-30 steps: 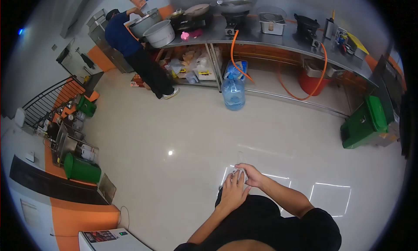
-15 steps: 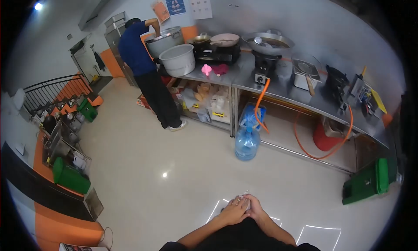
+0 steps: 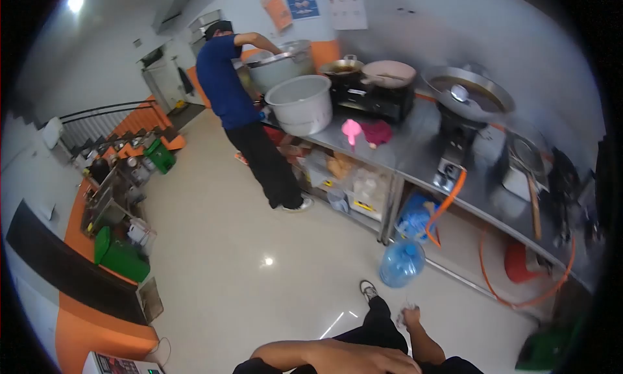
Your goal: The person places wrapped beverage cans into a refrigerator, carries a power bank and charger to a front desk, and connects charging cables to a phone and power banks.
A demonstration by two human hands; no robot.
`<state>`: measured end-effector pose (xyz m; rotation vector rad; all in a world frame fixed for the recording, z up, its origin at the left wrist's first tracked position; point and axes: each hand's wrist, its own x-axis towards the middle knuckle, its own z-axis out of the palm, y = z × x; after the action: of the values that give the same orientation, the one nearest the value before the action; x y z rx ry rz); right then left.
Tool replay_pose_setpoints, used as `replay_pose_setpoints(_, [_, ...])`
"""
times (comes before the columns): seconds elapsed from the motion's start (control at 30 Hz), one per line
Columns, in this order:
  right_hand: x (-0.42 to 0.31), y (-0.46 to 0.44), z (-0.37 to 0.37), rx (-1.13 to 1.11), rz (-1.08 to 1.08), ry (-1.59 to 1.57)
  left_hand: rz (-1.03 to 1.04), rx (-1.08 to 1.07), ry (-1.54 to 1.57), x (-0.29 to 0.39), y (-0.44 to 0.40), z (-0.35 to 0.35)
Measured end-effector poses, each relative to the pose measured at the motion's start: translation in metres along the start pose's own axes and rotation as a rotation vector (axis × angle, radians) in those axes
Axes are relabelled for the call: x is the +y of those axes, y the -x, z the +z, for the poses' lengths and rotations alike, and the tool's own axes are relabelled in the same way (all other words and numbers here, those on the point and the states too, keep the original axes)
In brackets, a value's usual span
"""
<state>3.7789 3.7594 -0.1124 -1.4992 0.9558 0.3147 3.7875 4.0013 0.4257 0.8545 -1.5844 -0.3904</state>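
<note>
My right hand [image 3: 410,317] is low in the view, to the right of my leg, with its fingers closed on a small crumpled whitish thing [image 3: 401,319], perhaps tissue or thin plastic. Most of that thing is hidden by the fingers. Across my body at the bottom edge, my left hand [image 3: 373,358] lies back-side up, fingers stretched out and partly cut off by the frame. Nothing shows in it. A large blue water bottle [image 3: 401,265] stands on the floor just ahead of my right hand.
A steel counter [image 3: 422,137] runs along the right, bearing a large pot [image 3: 300,108], a wok [image 3: 477,98] and a pink ladle [image 3: 351,130]. An orange hose [image 3: 448,205] hangs in front. At the far pots a person [image 3: 227,82] stands reaching in. Green bins [image 3: 123,256] line the left.
My hands, earlier together around the whitish thing, have come apart; my right hand now has it alone. One foot shows ahead. The counter and bottle appear closer and further right.
</note>
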Motion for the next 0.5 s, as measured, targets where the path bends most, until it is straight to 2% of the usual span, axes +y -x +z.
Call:
replay_pose_setpoints(0.03, [0.011,-0.04,-0.002,0.059,0.042,0.384,-0.099,-0.061,-0.005,0.004,-0.011,-0.024])
replay_pose_setpoints(0.1, [0.048,-0.142,-0.024,-0.521,-0.272,1.691,-0.1,-0.003,-0.175,-0.007,-0.034,-0.068])
replay_pose_setpoints(0.13, [0.026,-0.148,-0.023,-0.521,-0.261,1.692,-0.103,0.016,-0.265,-0.016,-0.043,-0.095])
replay_pose_setpoints(0.23, [-0.055,-0.145,-0.001,-0.298,-0.089,1.253,-0.148,-0.192,-0.685,-0.072,-0.04,-0.143])
replay_pose_setpoints(0.27, [-0.081,-0.148,0.009,-0.251,-0.074,1.124,-0.729,-0.008,-0.235,-0.069,-0.057,-0.151])
replay_pose_setpoints(0.37, [-0.134,-0.185,0.043,-0.17,-0.132,0.782,-0.663,0.126,-0.415,-0.092,-0.066,-0.182])
replay_pose_setpoints(0.4, [-0.102,-0.239,0.062,-0.133,-0.311,0.862,-0.474,0.162,-0.599,-0.095,-0.072,-0.197])
replay_pose_setpoints(0.43, [-0.072,-0.29,0.081,-0.075,-0.49,0.949,-0.416,0.194,-0.642,-0.1,-0.075,-0.205])
replay_pose_setpoints(0.5, [-0.161,-0.25,0.092,-0.36,-0.44,1.144,-0.39,0.228,-0.625,-0.108,-0.076,-0.22])
